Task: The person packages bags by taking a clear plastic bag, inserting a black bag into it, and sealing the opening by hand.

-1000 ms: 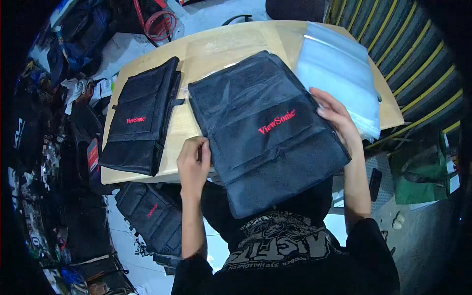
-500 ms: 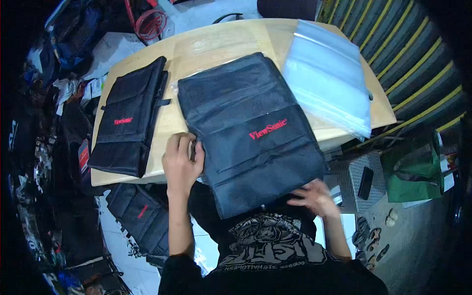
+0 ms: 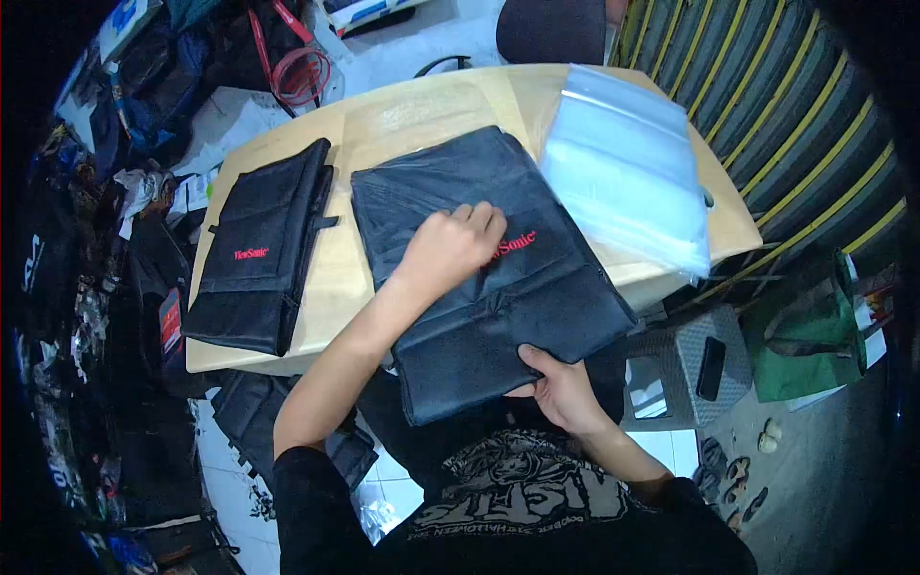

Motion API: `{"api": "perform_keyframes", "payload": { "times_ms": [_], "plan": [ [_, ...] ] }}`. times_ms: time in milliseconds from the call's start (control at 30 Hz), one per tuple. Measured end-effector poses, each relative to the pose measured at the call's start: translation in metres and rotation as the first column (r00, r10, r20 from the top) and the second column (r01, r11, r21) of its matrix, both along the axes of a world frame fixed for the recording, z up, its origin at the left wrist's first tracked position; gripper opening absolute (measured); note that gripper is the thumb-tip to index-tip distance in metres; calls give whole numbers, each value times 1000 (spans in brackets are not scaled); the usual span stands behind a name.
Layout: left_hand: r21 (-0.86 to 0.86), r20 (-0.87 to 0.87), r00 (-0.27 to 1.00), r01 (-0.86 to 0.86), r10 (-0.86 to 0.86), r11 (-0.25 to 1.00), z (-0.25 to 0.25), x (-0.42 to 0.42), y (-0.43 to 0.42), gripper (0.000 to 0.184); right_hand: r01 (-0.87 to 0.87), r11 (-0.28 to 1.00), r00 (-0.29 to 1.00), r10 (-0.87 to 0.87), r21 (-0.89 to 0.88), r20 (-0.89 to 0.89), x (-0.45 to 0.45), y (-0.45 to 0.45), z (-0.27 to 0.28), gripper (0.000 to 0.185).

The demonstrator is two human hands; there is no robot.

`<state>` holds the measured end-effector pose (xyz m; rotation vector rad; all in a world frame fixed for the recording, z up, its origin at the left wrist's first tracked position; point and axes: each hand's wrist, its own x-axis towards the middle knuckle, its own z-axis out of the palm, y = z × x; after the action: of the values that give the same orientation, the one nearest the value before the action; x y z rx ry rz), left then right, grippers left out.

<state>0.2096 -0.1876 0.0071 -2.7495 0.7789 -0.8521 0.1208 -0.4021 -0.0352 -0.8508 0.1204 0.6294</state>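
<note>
I watched the middle bag [image 3: 537, 311] remotely.
The right hand [image 3: 567, 391] clamped its near edge; the left hand [image 3: 458, 241] lay curled on top, grip unclear; plastic [image 3: 623, 163] lay right of it.

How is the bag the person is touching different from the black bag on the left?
The middle bag has the person's left hand on top and right hand gripping its lower edge; the left bag is untouched. The middle bag sticks out past the table; the left bag doesn't. Both are black with red lettering.
</note>
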Motion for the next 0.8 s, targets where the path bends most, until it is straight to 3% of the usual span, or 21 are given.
{"api": "perform_keyframes", "payload": {
  "times_ms": [233, 400, 467, 667, 800],
  "plan": [
    [61, 71, 997, 35, -39, 998, 24, -4, 1, 23, 6, 998, 1000, -5, -62, 17, 25, 9, 27, 36],
    [-140, 93, 990, -88, 102, 986, 42, 14, -7, 21, -32, 994, 998, 38, -105, 52, 13, 1, 64, 40],
    [-133, 131, 991, -18, 36, 991, 36, 28, -15, 19, -56, 990, 996, 64, -131, 59, 14, 0, 56, 41],
    [-87, -77, 993, 84, -90, 993, 20, 71, -51, 13, -94, 983, 993, 105, -158, 62, 15, 2, 35, 47],
    [-144, -92, 971, 208, -222, 967, 30, 70, -68, 6, -75, 989, 994, 84, -125, 66, 34, -3, 27, 45]
  ]
}}
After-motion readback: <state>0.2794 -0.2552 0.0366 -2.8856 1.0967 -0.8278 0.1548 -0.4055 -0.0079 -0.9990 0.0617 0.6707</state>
